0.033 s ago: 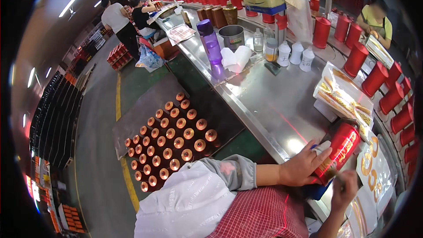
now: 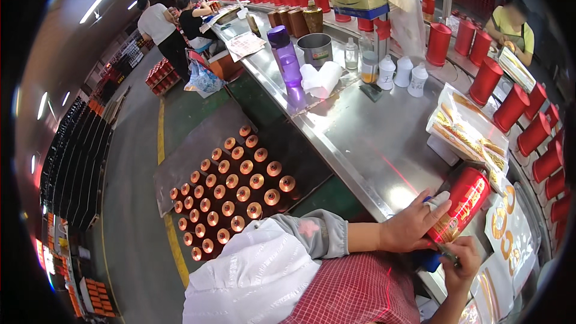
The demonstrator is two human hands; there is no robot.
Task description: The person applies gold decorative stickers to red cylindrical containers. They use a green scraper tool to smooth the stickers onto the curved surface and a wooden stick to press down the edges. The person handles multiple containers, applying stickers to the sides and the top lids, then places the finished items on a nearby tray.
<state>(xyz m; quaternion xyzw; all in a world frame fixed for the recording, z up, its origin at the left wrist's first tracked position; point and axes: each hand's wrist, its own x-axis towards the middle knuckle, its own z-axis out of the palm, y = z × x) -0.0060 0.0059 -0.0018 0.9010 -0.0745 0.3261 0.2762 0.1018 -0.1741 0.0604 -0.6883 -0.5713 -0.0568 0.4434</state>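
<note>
A red cylinder with gold print (image 2: pixel 465 204) lies tilted on the steel table (image 2: pixel 360 138) at the lower right. My left hand (image 2: pixel 414 225) grips its lower part with fingers spread over it; a small white and blue thing shows at the fingertips. My right hand (image 2: pixel 459 261) is closed just below the cylinder's near end, around a thin dark tool that touches that end. My grey sleeve and a white cloth cover my left arm.
Gold-printed label sheets (image 2: pixel 468 132) and sheets with gold rings (image 2: pixel 507 228) lie beside the cylinder. Upright red cylinders (image 2: pixel 510 108) line the right edge. A purple bottle (image 2: pixel 288 60), metal pot (image 2: pixel 316 48) and white bottles (image 2: pixel 402 72) stand farther back. Copper-topped cylinders (image 2: pixel 234 192) fill a floor tray. A seated person (image 2: pixel 510 24) works opposite.
</note>
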